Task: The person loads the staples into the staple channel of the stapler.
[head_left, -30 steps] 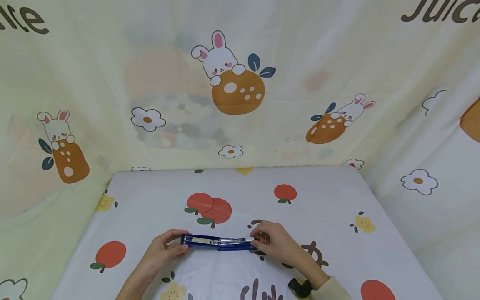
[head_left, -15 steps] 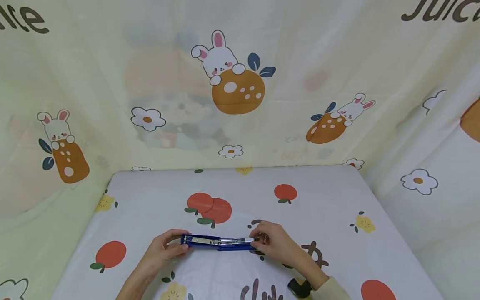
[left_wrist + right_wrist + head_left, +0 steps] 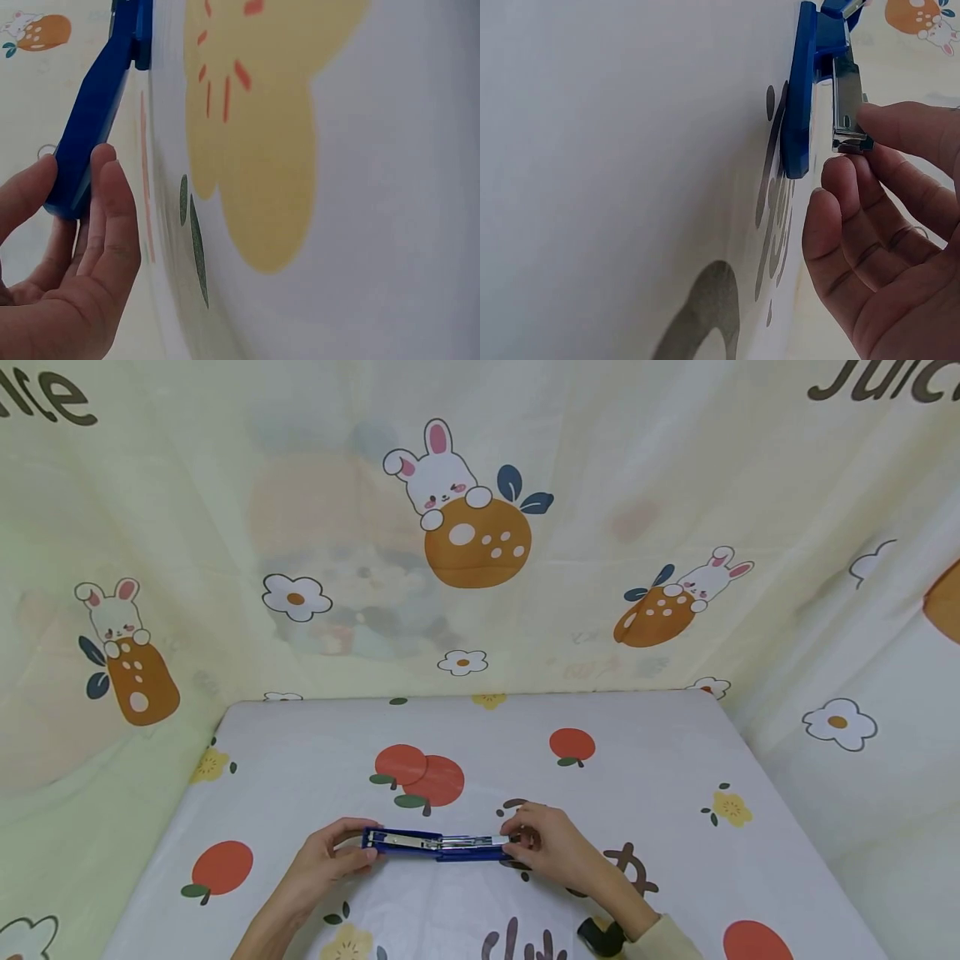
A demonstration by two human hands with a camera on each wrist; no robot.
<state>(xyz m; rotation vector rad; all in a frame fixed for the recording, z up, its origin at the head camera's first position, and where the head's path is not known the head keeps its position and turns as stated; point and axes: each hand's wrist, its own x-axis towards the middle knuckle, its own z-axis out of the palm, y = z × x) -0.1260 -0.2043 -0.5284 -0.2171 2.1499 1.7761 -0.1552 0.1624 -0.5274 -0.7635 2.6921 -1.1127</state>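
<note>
A blue stapler lies unfolded nearly flat, left to right, between both hands near the front middle of the table. My left hand pinches the far end of its swung-back blue top cover between thumb and fingers. On the other side, my right hand grips the end of the metal staple magazine, thumb on one face and fingertips against its tip. The stapler's blue base runs alongside the magazine with a gap between them, close to the tabletop. In the head view the right fingers hide the magazine's end.
The table wears a white cloth printed with fruit, flowers and lettering. Pale curtains with rabbit prints hang behind it and at both sides. A small black piece shows beside the right wrist.
</note>
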